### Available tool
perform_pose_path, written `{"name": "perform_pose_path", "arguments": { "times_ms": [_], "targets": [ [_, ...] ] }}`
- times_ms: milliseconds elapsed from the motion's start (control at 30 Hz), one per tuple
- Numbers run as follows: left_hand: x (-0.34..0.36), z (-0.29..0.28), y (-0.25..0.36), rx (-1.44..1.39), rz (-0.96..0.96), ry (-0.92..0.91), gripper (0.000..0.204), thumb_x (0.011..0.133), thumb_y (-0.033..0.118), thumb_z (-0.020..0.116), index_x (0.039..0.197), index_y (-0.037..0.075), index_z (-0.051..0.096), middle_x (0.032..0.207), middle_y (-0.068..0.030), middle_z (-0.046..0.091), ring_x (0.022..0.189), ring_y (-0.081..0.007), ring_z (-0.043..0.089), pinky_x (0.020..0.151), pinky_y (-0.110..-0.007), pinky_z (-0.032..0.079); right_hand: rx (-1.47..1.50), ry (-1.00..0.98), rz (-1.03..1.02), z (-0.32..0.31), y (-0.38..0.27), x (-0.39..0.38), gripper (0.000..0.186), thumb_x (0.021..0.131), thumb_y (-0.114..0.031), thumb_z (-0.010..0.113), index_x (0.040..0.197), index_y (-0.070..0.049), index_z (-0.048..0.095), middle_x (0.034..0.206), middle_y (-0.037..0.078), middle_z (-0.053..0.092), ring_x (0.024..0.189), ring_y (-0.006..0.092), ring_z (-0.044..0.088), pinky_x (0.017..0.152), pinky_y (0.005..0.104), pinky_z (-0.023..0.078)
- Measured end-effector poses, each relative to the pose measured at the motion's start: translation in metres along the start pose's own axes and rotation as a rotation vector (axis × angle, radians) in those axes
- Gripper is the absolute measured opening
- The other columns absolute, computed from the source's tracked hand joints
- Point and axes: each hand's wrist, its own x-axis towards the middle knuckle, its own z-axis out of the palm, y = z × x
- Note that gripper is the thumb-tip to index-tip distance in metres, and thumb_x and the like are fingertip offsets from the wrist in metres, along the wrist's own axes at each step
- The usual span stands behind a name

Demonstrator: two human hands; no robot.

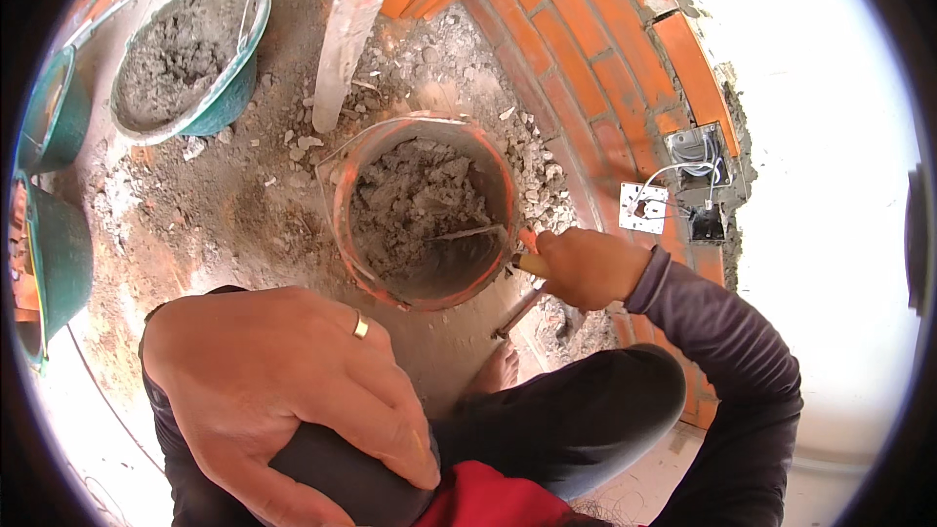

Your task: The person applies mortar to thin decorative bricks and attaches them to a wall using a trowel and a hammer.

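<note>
Gripping trowel [530,263], right hand [590,269] clamps fingers on handle, right rim of bucket [464,269], frame centre; blade runs roughly crosswise, leftward to mortar [410,197]. Left hand [283,366], lower left, farther, drapes over knee [346,468], thumb apart from fingers.

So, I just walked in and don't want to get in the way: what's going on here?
A person is working at an orange-rimmed bucket on the floor. Their right hand grips the handle of a trowel, its blade inside the bucket beside crumbly grey mix. The left hand rests on the left knee. To the right, a white plate is wired to an open electrical box in the brick wall. A teal tub of grey material stands at upper left.
</note>
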Motion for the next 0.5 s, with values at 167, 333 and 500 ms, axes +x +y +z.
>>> {"name": "perform_pose_path", "arguments": {
  "times_ms": [167, 333, 500],
  "targets": [
    [-0.022, -0.007, -0.013, -0.020, 0.084, 0.032, 0.049, 0.069, 0.041, 0.082, 0.110, 0.013, 0.075, 0.107, -0.0064, 0.072, 0.087, -0.0232, 0.069, 0.079, -0.029, 0.052, -0.076, 0.074, -0.085, -0.045, 0.003, -0.051, 0.023, 0.089, -0.016, 0.056, 0.108, -0.004, 0.060, 0.094, 0.019, 0.065, 0.078, 0.0375, 0.064, 0.072, 0.0470, 0.052],
    [-0.039, -0.007, -0.015, -0.084, 0.074, 0.075, 0.051, 0.068, 0.043, 0.081, 0.109, 0.013, 0.076, 0.108, -0.0061, 0.072, 0.085, -0.0208, 0.068, 0.078, -0.026, 0.049, 0.348, 0.144, 0.065, -0.055, 0.021, -0.081, 0.021, 0.095, -0.017, 0.055, 0.102, 0.002, 0.062, 0.079, 0.019, 0.059, 0.068, 0.0302, 0.057, 0.068, 0.0419, 0.046],
    [-0.030, -0.011, -0.033, -0.152, 0.091, 0.004, 0.051, 0.068, 0.042, 0.081, 0.109, 0.011, 0.077, 0.109, -0.0061, 0.072, 0.087, -0.0184, 0.067, 0.079, -0.025, 0.047, 0.703, 0.146, -0.042, 0.026, 0.030, -0.044, 0.031, 0.104, -0.027, 0.050, 0.090, 0.000, 0.057, 0.066, 0.005, 0.048, 0.062, 0.0133, 0.049, 0.058, 0.0346, 0.040]
  ]
}}
